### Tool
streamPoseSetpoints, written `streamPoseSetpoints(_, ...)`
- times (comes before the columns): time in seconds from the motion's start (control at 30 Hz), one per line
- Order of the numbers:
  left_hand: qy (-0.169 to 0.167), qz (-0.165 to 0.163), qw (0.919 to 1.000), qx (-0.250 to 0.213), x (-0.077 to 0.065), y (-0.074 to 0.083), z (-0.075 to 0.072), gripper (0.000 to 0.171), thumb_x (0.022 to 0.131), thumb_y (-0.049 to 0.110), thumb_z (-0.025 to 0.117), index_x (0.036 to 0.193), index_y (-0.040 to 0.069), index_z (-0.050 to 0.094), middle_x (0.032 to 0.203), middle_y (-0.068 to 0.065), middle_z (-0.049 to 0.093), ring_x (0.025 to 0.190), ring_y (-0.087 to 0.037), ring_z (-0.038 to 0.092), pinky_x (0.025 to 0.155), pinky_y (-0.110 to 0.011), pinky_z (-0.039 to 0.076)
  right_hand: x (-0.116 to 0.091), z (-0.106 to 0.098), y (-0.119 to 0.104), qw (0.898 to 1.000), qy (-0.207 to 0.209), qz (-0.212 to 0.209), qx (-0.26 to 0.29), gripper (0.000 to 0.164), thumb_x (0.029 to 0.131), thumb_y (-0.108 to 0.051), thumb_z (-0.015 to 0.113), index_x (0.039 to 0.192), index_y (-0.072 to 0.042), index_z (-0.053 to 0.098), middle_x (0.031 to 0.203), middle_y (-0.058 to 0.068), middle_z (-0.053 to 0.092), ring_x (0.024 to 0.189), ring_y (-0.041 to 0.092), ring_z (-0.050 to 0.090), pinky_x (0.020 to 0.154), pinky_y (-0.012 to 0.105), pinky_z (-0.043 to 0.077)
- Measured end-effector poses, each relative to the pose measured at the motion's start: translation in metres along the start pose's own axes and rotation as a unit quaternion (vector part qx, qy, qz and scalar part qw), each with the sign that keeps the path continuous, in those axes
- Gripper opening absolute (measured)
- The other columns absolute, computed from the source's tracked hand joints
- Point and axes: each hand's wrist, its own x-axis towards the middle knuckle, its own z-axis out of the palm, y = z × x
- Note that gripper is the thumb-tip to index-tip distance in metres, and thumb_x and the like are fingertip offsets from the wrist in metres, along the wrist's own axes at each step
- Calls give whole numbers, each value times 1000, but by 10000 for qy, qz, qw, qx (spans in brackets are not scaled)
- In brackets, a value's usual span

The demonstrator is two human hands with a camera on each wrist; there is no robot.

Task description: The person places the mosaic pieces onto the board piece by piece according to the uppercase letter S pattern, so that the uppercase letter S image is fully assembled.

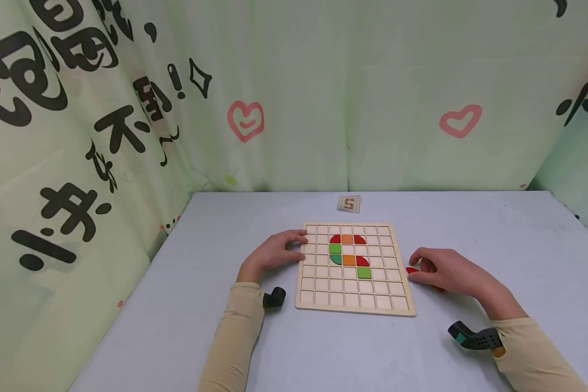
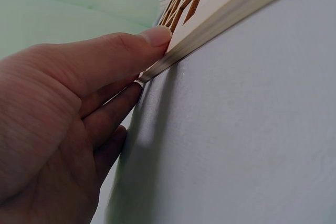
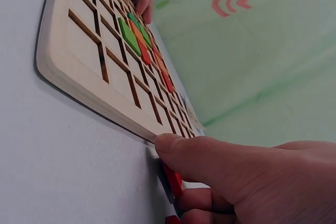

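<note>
A wooden grid board (image 1: 322, 299) lies flat, holding coloured tiles: red quarter-circle tiles (image 1: 359, 239), orange square tiles (image 1: 347, 239), light green square tiles (image 1: 364, 272) and a teal quarter-circle tile (image 1: 335, 259). Against the board's left edge rests my left hand (image 1: 274, 251), its thumb (image 2: 121, 56) and fingertips touching the rim. Just right of the board, my right hand (image 1: 448, 270) pinches a red tile (image 3: 172, 178) between thumb and fingers, partly hidden. Another red piece (image 3: 172, 220) shows below those fingers, mostly out of sight.
Behind the board lies a small card (image 1: 349, 203) with a printed grid pattern. A pale cloth covers the table (image 1: 245, 348). Green curtains (image 1: 294, 158) with writing and hearts stand at the back and sides. Each wrist wears a black band (image 1: 475, 337).
</note>
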Motion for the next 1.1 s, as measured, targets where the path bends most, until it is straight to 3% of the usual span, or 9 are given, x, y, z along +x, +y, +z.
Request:
streamPoseSetpoints(0.4,-24,-43,10000,-79,-1,3,-1,38,92,18,72,128,7,66,155,-2,48,149,-23,36,122,-40,31,-3,-2,-1,9993,-356,-71,39,44,89,-20,72,128,-1,62,82,-5,57,69,9,49,57,21,43)
streamPoseSetpoints(0.53,-6,-18,10000,-77,-2,3,-1,38,92,18,72,127,7,66,154,-2,48,148,-24,37,122,-41,32,-4,-4,-1,9987,-465,-180,55,42,88,-14,70,127,-1,63,83,-6,57,69,7,49,58,21,44)
streamPoseSetpoints(0.77,-13,-42,10000,-68,-2,1,-1,38,93,18,72,128,7,66,155,-1,48,149,-23,36,122,-40,31,-4,-3,0,9994,-142,-320,55,28,88,-17,74,113,-6,68,87,-4,58,74,9,50,59,21,46)
streamPoseSetpoints(1.1,-51,-63,10000,-25,-1,1,-1,39,93,19,72,129,7,66,155,-1,47,149,-22,35,123,-38,30,-2,1,-1,9993,101,-314,-170,25,86,-14,74,109,-4,70,90,-1,55,77,12,49,57,21,44)
